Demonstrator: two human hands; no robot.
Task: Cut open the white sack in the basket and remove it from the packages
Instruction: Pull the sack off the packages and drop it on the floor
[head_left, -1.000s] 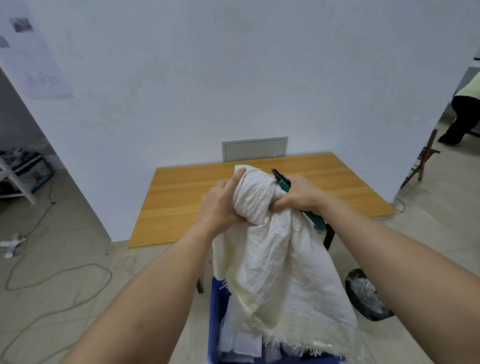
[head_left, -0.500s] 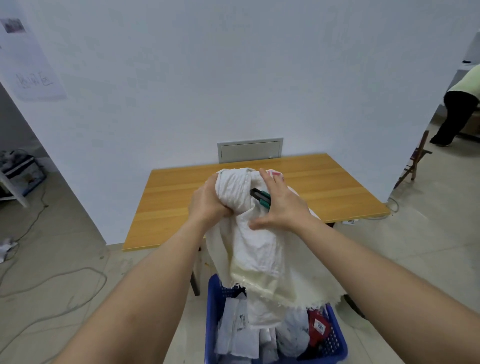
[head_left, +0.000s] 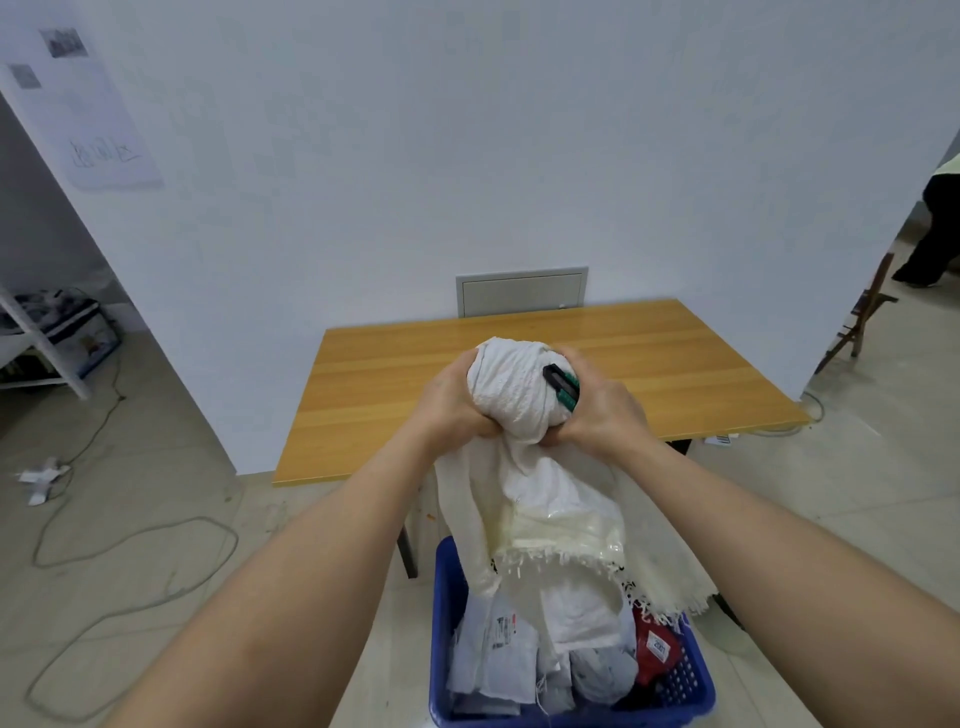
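Sack (head_left: 514, 395) above the basket (head_left: 691, 691) (packages (head_left: 498, 654) inside) — table (head_left: 384, 395) behind.

Both bare forearms reach forward and converge at chest height. The left hand (head_left: 451, 397) and the right hand (head_left: 597, 405) face each other, fingers curled, gripping a bunched white sack (head_left: 511, 387) between them; the right hand also clasps a green cutter (head_left: 563, 387).

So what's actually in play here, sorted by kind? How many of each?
Hands: 2, the left hand and right hand, both gripping the sack
White sack: 1, bunched up above the basket
Green-and-black cutter: 1, held in the right hand against the sack
Blue basket: 1, with packages inside, too jumbled to count
Wooden table: 1
Total: 6
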